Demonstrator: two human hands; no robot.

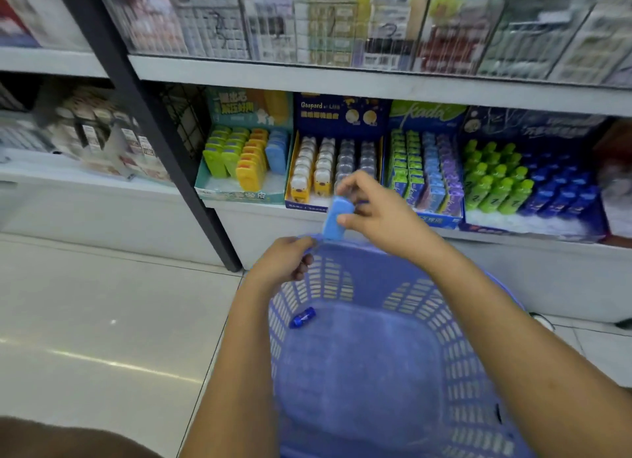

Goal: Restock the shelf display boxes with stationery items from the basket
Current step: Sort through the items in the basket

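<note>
My right hand (372, 211) pinches a light blue eraser (334, 220) just above the far rim of the purple basket (455, 372). My left hand (284, 262) grips that far rim at its left corner. One small dark blue item (302, 317) lies inside the basket by its left wall. On the low shelf straight ahead stands a teal display box (239, 192) holding green, yellow and blue erasers like the one I hold. To its right is a blue box (337, 115) with dog-shaped items.
Further right stand a box of green, blue and purple packs (425, 174) and a dark blue box of green and blue bottles (526, 184). A black shelf post (160, 143) rises on the left. Clear bins fill the upper shelf (342, 78). Pale floor tiles (102, 321) lie left.
</note>
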